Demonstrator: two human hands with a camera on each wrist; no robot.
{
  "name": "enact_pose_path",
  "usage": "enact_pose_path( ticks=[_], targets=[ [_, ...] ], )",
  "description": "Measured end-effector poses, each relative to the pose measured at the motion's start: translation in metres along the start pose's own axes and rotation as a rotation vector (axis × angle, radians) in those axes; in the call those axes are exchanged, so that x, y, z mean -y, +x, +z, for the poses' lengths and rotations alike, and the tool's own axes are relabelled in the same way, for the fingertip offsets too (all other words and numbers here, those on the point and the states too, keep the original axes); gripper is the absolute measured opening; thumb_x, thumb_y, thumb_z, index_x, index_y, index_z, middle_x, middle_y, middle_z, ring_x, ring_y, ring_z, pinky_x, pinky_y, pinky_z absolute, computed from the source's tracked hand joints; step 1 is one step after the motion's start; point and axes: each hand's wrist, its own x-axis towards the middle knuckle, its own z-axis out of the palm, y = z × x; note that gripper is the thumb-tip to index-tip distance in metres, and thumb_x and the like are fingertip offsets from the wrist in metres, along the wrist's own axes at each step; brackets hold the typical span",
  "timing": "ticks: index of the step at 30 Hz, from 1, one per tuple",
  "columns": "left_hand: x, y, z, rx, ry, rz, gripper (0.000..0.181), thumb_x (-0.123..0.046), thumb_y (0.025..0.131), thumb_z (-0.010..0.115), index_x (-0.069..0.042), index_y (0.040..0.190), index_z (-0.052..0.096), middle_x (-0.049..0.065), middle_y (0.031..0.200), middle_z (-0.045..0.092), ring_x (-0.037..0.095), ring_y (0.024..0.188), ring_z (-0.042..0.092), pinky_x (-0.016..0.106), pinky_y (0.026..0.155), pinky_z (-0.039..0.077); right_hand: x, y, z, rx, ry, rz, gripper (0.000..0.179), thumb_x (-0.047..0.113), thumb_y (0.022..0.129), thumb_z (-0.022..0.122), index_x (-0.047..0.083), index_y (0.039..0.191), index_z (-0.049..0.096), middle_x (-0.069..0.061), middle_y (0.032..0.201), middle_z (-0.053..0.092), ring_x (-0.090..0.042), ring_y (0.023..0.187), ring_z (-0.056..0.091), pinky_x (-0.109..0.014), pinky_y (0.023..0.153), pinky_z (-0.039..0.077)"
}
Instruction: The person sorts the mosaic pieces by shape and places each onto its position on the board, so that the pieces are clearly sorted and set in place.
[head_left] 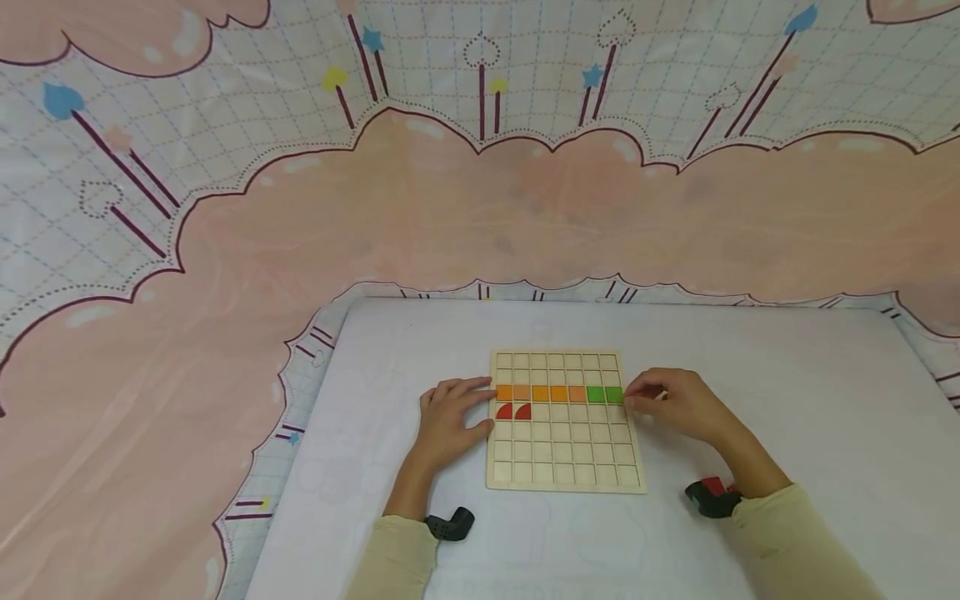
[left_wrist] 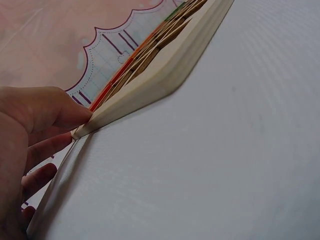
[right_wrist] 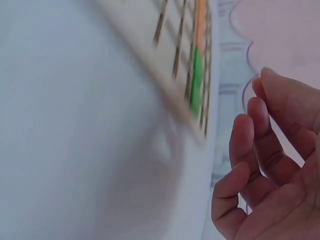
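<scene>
A square wooden grid board point(head_left: 568, 454) lies on the white table. Its third row from the back is filled with orange tiles point(head_left: 541, 392), dark and pale, then two green tiles point(head_left: 604, 394) at the right end. Two red quarter-circle shapes point(head_left: 513, 412) sit at the left of the row in front. My left hand point(head_left: 447, 423) rests its spread fingertips and thumb against the board's left edge. Beside the right edge, near the green end, is my right hand point(head_left: 678, 403), its fingers loosely bent and thumb close to the index fingertip; nothing shows between them.
The white tabletop point(head_left: 360, 467) extends around the board. Behind it hangs a pink patterned cloth point(head_left: 525, 217). Dark wrist devices are worn at the left wrist point(head_left: 452, 525) and the right wrist point(head_left: 712, 498).
</scene>
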Motion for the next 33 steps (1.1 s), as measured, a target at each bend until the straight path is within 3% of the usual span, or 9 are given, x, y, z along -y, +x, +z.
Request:
enact_pose_path(
  ticks=[6,10,17,23,33],
  targets=[
    [0.0,0.0,0.0,0.001,-0.004,-0.001,0.043,-0.027,0.085,0.073,-0.024,0.128,0.072,-0.006,0.147,0.059,0.025,0.134,0.047,0.059,0.111,0.023,-0.023,-0.024,-0.022,-0.011,-0.081,0.048,0.007,0.025,0.091,0.077,0.021,0.097,0.078,0.008,0.093,0.072,-0.008,0.087,0.061,-0.028,0.076,0.052],
    [0.0,0.0,0.0,0.002,0.007,-0.005,0.043,-0.027,0.086,0.073,-0.024,0.129,0.072,-0.007,0.147,0.059,0.024,0.134,0.046,0.059,0.111,0.023,-0.037,-0.039,-0.034,0.03,-0.096,0.133,0.012,0.03,0.091,0.076,0.022,0.1,0.078,0.006,0.095,0.071,-0.016,0.093,0.059,-0.031,0.076,0.051],
    [0.001,-0.001,0.001,-0.002,0.005,-0.003,0.042,-0.027,0.086,0.073,-0.025,0.128,0.072,-0.007,0.147,0.059,0.024,0.133,0.047,0.059,0.111,0.024,-0.068,-0.065,-0.052,0.13,-0.117,0.194,0.02,0.032,0.088,0.079,0.021,0.106,0.078,0.004,0.1,0.071,-0.007,0.087,0.053,-0.024,0.072,0.048],
    [0.0,-0.001,0.0,0.001,0.006,-0.004,0.042,-0.027,0.086,0.073,-0.025,0.128,0.072,-0.007,0.147,0.059,0.024,0.133,0.047,0.059,0.111,0.024,-0.092,-0.078,-0.066,0.192,-0.137,0.28,0.029,0.038,0.086,0.079,0.019,0.108,0.076,0.001,0.098,0.065,-0.015,0.093,0.052,-0.027,0.072,0.046],
    [-0.001,-0.001,0.0,0.001,0.01,-0.004,0.042,-0.027,0.086,0.073,-0.025,0.128,0.072,-0.006,0.147,0.059,0.024,0.133,0.047,0.059,0.111,0.024,-0.118,-0.093,-0.085,0.333,-0.058,0.209,0.038,0.026,0.079,0.085,0.011,0.109,0.066,-0.003,0.095,0.055,-0.004,0.083,0.045,-0.023,0.068,0.043]
  ],
)
